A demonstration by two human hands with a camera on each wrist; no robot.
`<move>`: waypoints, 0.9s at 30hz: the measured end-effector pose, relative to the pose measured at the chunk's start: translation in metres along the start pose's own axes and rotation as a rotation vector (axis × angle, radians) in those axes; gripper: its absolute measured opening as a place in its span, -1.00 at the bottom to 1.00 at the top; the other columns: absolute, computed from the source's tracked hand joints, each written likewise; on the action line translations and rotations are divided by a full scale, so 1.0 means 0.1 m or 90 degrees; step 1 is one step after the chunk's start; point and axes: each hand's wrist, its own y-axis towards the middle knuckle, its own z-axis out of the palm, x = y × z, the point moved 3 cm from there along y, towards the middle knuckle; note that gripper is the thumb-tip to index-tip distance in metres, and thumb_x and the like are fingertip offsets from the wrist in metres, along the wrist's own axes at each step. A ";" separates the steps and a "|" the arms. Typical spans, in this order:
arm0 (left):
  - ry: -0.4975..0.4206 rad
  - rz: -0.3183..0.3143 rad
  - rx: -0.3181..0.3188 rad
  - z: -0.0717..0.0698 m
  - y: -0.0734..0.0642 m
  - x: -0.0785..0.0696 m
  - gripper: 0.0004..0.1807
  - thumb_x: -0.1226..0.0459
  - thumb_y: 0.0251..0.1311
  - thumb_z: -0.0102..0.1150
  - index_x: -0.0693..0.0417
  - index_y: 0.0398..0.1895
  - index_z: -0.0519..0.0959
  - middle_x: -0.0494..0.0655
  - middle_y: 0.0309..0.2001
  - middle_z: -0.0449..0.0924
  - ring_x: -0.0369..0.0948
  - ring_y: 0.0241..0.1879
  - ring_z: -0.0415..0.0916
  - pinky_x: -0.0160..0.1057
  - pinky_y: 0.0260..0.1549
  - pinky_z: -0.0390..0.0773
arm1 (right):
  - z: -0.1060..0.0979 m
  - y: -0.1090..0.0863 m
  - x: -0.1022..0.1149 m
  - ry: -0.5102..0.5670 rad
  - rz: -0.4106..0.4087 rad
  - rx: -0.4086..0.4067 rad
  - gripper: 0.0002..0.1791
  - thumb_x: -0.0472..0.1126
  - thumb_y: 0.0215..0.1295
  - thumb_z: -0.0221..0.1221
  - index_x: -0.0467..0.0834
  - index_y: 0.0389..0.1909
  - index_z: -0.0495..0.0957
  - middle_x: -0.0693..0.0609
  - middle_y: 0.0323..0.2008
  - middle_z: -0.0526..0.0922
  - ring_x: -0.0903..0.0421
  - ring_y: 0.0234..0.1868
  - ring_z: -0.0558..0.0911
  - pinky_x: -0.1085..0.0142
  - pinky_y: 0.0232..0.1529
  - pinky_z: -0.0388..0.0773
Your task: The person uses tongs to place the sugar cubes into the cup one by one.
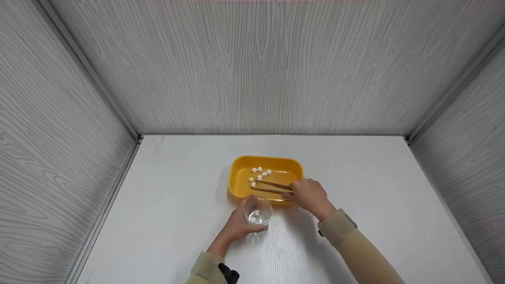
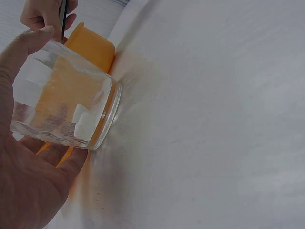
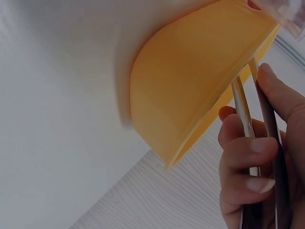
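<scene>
Left hand [image 1: 238, 223] curls round a glass [image 1: 260, 207] beside the tray [image 1: 288, 174]; right hand [image 1: 309, 196] grips tongs [image 1: 274, 184], tips parted, over it. Off-centre squeezing could make a cube [image 1: 264, 174] slip.

No words or numbers can be read here. On the tan cloth sleeve cuff [image 1: 336, 227] of the right arm there is a row of tiny dark marks [image 1: 351, 221], but they are too small to tell if they are letters.
</scene>
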 end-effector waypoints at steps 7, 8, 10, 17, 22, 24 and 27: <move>-0.001 0.003 0.003 0.00 -0.01 0.00 0.11 0.14 -0.22 0.62 0.07 0.43 0.16 0.04 0.38 0.29 -0.05 0.35 0.22 0.02 0.29 0.22 | 0.06 0.04 0.00 -0.013 0.003 0.006 -0.59 0.11 0.10 0.39 -0.17 -0.27 0.71 0.05 -0.60 0.57 0.07 -0.61 0.44 0.18 -0.48 0.50; 0.000 0.002 0.002 0.00 -0.01 0.00 0.12 0.14 -0.22 0.62 0.08 0.43 0.15 0.05 0.38 0.29 -0.04 0.35 0.22 0.03 0.29 0.22 | 0.07 0.05 0.00 -0.016 0.000 0.005 -0.59 0.11 0.09 0.39 -0.17 -0.28 0.71 0.04 -0.60 0.58 0.07 -0.61 0.44 0.17 -0.49 0.50; 0.002 -0.001 0.000 0.00 -0.01 0.00 0.13 0.14 -0.22 0.62 0.10 0.44 0.14 0.05 0.37 0.29 -0.04 0.35 0.22 0.04 0.29 0.22 | 0.08 0.05 0.00 -0.021 -0.009 -0.001 -0.60 0.11 0.08 0.40 -0.17 -0.30 0.71 0.02 -0.60 0.58 0.07 -0.62 0.44 0.16 -0.50 0.50; -0.005 -0.008 0.006 0.01 -0.01 0.01 0.07 0.17 -0.19 0.61 0.03 0.42 0.17 0.00 0.36 0.31 -0.07 0.34 0.24 0.03 0.29 0.23 | 0.11 0.06 0.02 -0.052 -0.029 -0.016 -0.58 0.13 0.07 0.41 -0.18 -0.51 0.65 0.02 -0.69 0.50 0.09 -0.69 0.43 0.13 -0.61 0.50; -0.002 0.000 0.003 0.01 0.00 0.02 0.08 0.16 -0.21 0.62 0.03 0.41 0.17 0.01 0.36 0.31 -0.06 0.34 0.23 0.03 0.29 0.22 | 0.12 0.06 0.03 -0.057 -0.025 -0.007 -0.60 0.12 0.08 0.40 -0.17 -0.52 0.66 0.01 -0.65 0.54 0.09 -0.68 0.46 0.13 -0.60 0.50; 0.003 0.001 0.001 0.01 0.00 0.02 0.09 0.16 -0.21 0.62 0.03 0.42 0.17 0.02 0.36 0.31 -0.06 0.34 0.23 0.04 0.29 0.22 | 0.12 0.06 0.03 -0.056 -0.024 -0.005 -0.60 0.12 0.09 0.40 -0.16 -0.52 0.66 0.01 -0.64 0.55 0.08 -0.68 0.46 0.13 -0.60 0.50; 0.008 0.000 -0.002 0.00 0.00 0.02 0.10 0.16 -0.21 0.62 0.05 0.43 0.16 0.02 0.36 0.31 -0.05 0.35 0.22 0.04 0.29 0.21 | 0.12 0.07 0.03 -0.059 -0.028 -0.009 -0.60 0.12 0.10 0.39 -0.16 -0.54 0.65 0.00 -0.63 0.56 0.06 -0.67 0.47 0.12 -0.61 0.49</move>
